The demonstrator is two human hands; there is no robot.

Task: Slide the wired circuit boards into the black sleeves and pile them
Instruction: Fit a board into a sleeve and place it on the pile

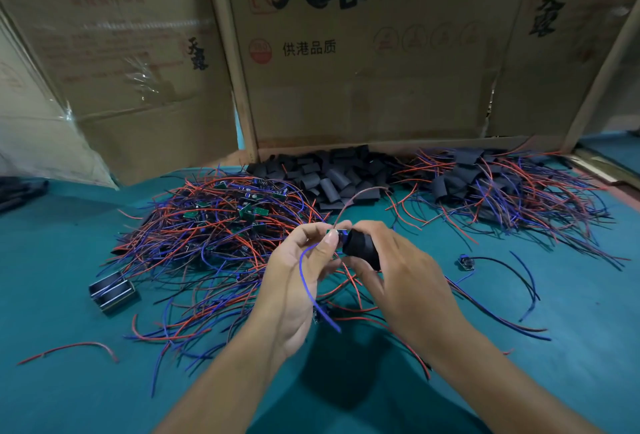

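Head view: left hand (304, 260) pinching wired circuit board (337, 233) by its edge, right hand (391, 260) gripping black sleeve (362, 248), mouth turned toward board, held above desk (69, 381), likely lined up for sliding in.

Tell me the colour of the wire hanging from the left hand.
Blue wire, seen in the head view.
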